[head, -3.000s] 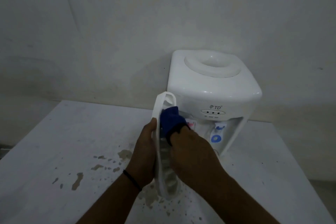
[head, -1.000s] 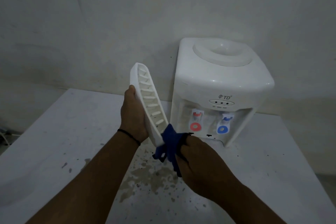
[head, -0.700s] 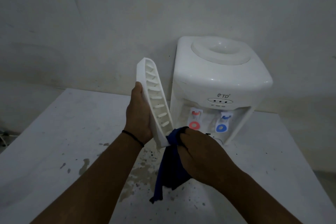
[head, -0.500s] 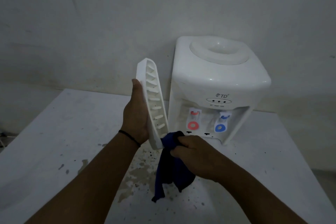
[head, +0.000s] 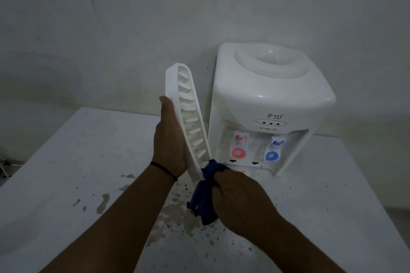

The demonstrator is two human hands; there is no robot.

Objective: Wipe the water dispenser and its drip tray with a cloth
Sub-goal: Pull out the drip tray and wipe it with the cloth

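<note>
A white slotted drip tray (head: 188, 115) stands on end in the air, its slotted face turned right. My left hand (head: 169, 137) holds it from the left side, the thumb lying up along its edge. My right hand (head: 239, 197) grips a dark blue cloth (head: 205, 195) and presses it against the tray's lower end; part of the cloth hangs down. The white water dispenser (head: 273, 95) stands behind on the table, with a red tap (head: 237, 146) and a blue tap (head: 272, 150).
The white table (head: 66, 162) carries wet patches and splashes (head: 173, 213) below my hands and in front of the dispenser. A pale wall rises close behind. The table's left and right edges are in view.
The tray went from near the dispenser front to upright, slots facing right. My right hand slid the cloth to the tray's bottom end and bunched the hanging cloth tighter.
</note>
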